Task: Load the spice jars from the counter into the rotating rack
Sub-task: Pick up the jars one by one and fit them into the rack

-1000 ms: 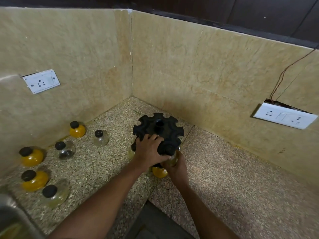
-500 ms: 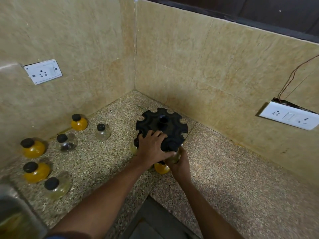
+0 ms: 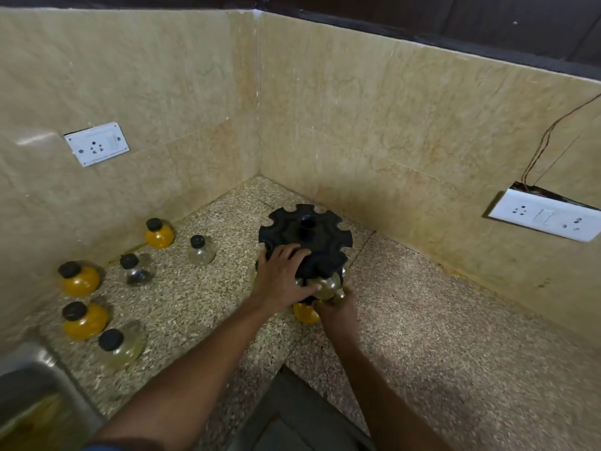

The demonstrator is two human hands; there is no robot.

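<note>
The black rotating rack (image 3: 305, 232) stands in the counter's corner, its notched top disc facing up. My left hand (image 3: 283, 278) rests on the disc's near left edge, fingers spread over it. My right hand (image 3: 338, 309) is below the disc at the rack's front and holds a clear jar (image 3: 327, 284) with a black cap against a slot. A yellow-filled jar (image 3: 304, 312) sits low in the rack beside that hand. Several loose jars stand on the counter to the left: yellow ones (image 3: 159, 234) (image 3: 79, 278) (image 3: 84, 320) and clear ones (image 3: 201, 249) (image 3: 135, 270) (image 3: 118, 349).
Beige tiled walls meet behind the rack. A white socket plate (image 3: 96, 143) is on the left wall, another (image 3: 546, 214) with loose wires on the right wall. A steel sink (image 3: 35, 395) lies at the lower left. The counter's inner edge (image 3: 292, 395) is below my arms.
The camera has shifted a little. My right hand has pushed the clear jar up toward the disc's front slot while my left hand stays on the disc.
</note>
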